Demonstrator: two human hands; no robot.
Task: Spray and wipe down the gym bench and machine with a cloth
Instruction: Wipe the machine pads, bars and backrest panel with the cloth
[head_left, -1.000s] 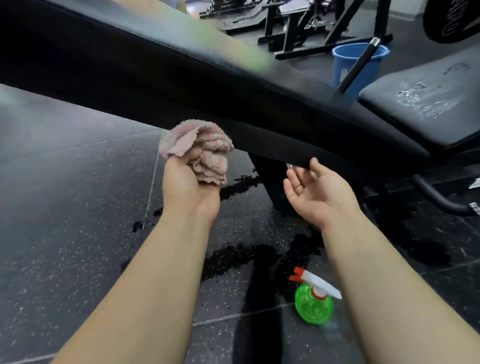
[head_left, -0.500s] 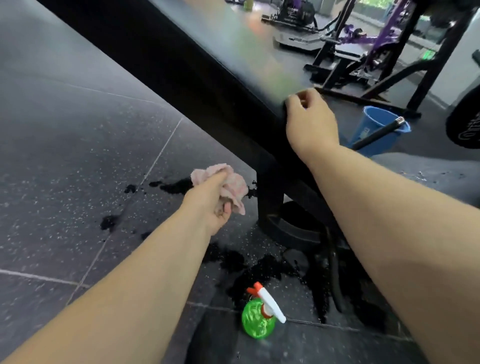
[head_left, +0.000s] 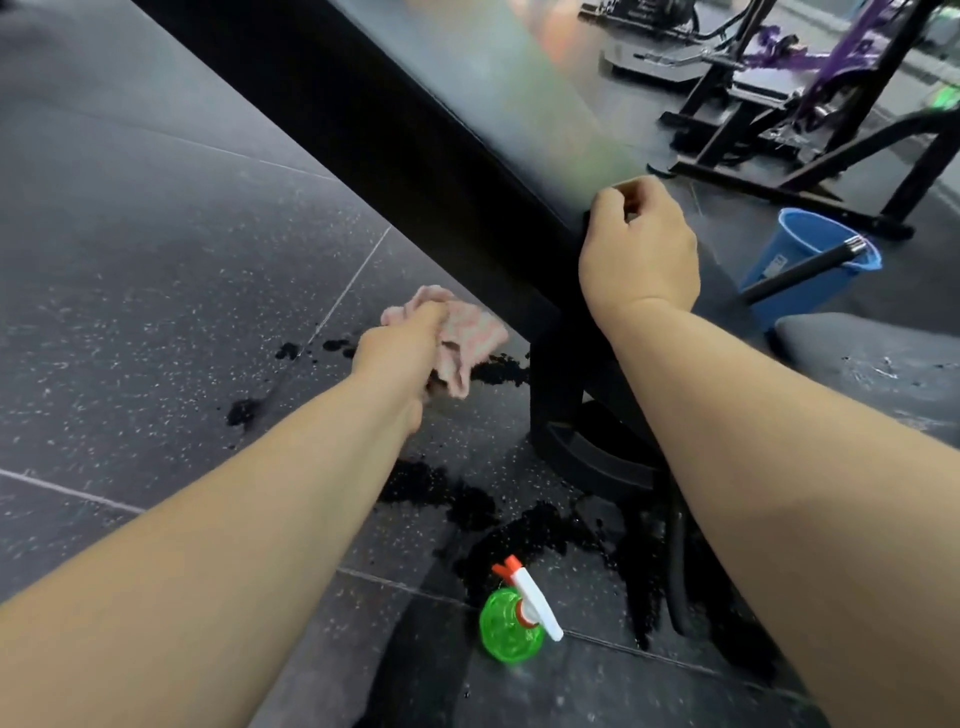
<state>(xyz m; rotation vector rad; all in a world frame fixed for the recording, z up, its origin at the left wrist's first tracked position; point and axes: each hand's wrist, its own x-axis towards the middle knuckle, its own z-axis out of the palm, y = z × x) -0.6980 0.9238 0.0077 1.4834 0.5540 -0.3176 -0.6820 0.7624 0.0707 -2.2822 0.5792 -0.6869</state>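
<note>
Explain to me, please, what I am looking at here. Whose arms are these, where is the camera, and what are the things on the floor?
No machine works here: these are a person's two bare arms. The camera sits on the person's head and looks forward and down, so the arms seem to come from the bottom edge. The long, black, slanted thing is a padded gym bench. The right hand grips its edge with curled fingers. The left hand holds a crumpled pink cloth low beside the bench. On the dark speckled floor is a green spray bottle with a white and red head, next to dark wet patches. Further back stands a blue bucket.
</note>
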